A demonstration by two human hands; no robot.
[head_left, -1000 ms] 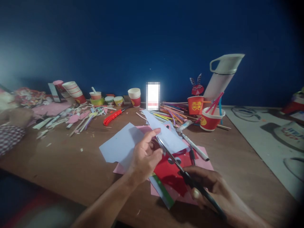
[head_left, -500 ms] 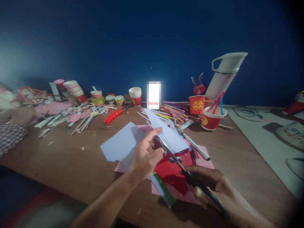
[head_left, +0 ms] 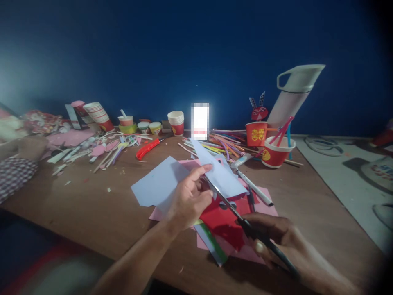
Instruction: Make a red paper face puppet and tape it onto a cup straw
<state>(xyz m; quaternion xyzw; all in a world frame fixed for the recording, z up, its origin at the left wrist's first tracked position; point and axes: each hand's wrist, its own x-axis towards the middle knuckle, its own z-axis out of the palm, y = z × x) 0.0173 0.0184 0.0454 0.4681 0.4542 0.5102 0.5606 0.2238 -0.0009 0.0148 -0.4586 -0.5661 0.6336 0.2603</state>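
Observation:
My left hand [head_left: 192,198] pinches a pale sheet of paper [head_left: 225,180] between thumb and fingers, holding it above the table. In my right hand [head_left: 276,237] is a pair of scissors [head_left: 229,205] with dark handles; the blades lie along the paper's lower left edge, close to my left fingertips. Under them rests a red paper piece [head_left: 221,229] with black-and-white eyes, on top of pink paper [head_left: 245,252]. A second pale sheet [head_left: 158,180] lies left of my left hand. A green and white strip [head_left: 211,243] sticks out below the red piece.
A red utility knife [head_left: 148,150], paper cups [head_left: 176,123], sticks and pipe cleaners [head_left: 225,143], and markers [head_left: 254,187] lie around. At the right stand a red bowl [head_left: 276,155] and a tilted pale flask [head_left: 288,98]. Another person's checked sleeve [head_left: 16,176] is at the left edge.
The view has shifted slightly, moving the table things a little right and up. My hands, the paper and the scissors keep nearly the same positions relative to each other.

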